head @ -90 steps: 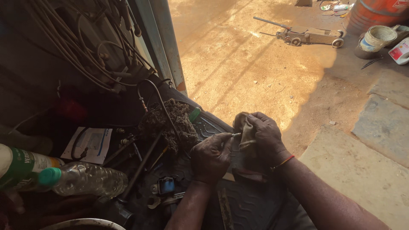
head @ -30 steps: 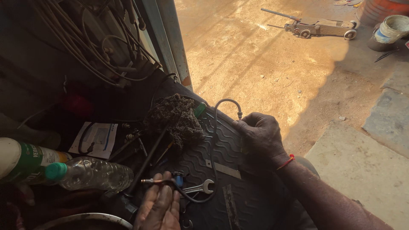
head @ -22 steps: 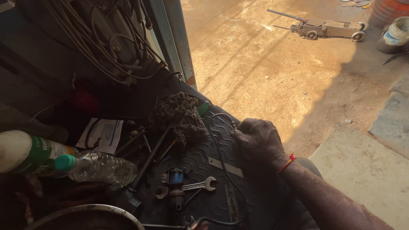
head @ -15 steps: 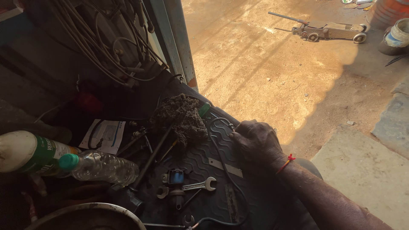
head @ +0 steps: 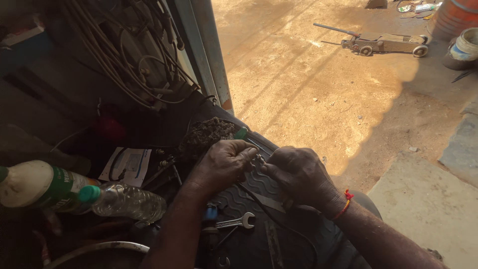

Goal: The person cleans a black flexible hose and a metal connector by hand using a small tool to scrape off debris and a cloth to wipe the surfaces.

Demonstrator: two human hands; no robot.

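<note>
My left hand (head: 223,163) and my right hand (head: 298,175) meet over a ribbed black rubber mat (head: 259,244). Both pinch the small metal end fitting (head: 258,160) of a thin black hose (head: 294,230), which trails down to the right under my right wrist. A red thread band sits on my right wrist. A clump of dirty fibrous waste (head: 205,134) lies just behind my left hand. An open-end spanner (head: 237,222) lies on the mat below my left forearm.
A clear plastic bottle with a green cap (head: 122,201) and a white-and-green bottle (head: 35,183) lie at left. Hoses (head: 124,55) hang on the wall. Outside on sandy ground stand a floor jack (head: 383,42) and a bucket (head: 465,47).
My left hand has come back up from the bottom edge and joined my right hand at the hose's end fitting. The hose's loop has been pulled in under my hands.
</note>
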